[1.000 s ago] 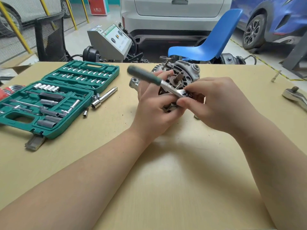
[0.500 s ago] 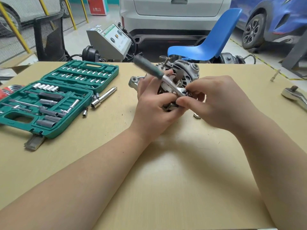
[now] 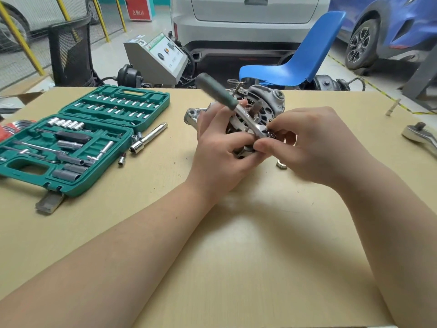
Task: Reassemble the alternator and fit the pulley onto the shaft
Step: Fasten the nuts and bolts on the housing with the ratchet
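Note:
The silver alternator [image 3: 264, 95] stands on the tan table [image 3: 236, 256], its bare shaft [image 3: 256, 106] pointing up toward me. A ratchet with a dark green handle [image 3: 217, 91] lies across its front face, handle slanting up to the left. My left hand [image 3: 220, 157] grips the alternator's near left side, its thumb by the ratchet head. My right hand [image 3: 314, 145] pinches the chrome ratchet head [image 3: 262, 132] with thumb and fingertips. The fastener under the head is hidden.
An open green socket case [image 3: 71, 143] lies at the left, with an extension bar [image 3: 147, 138] and loose sockets beside it. A nut [image 3: 281, 165] sits under my right hand. A large chrome ratchet [image 3: 421, 136] and a bolt [image 3: 392, 107] are at the right edge.
The ratchet's green handle has swung up and to the right over the alternator. Both hands stay in nearly the same place.

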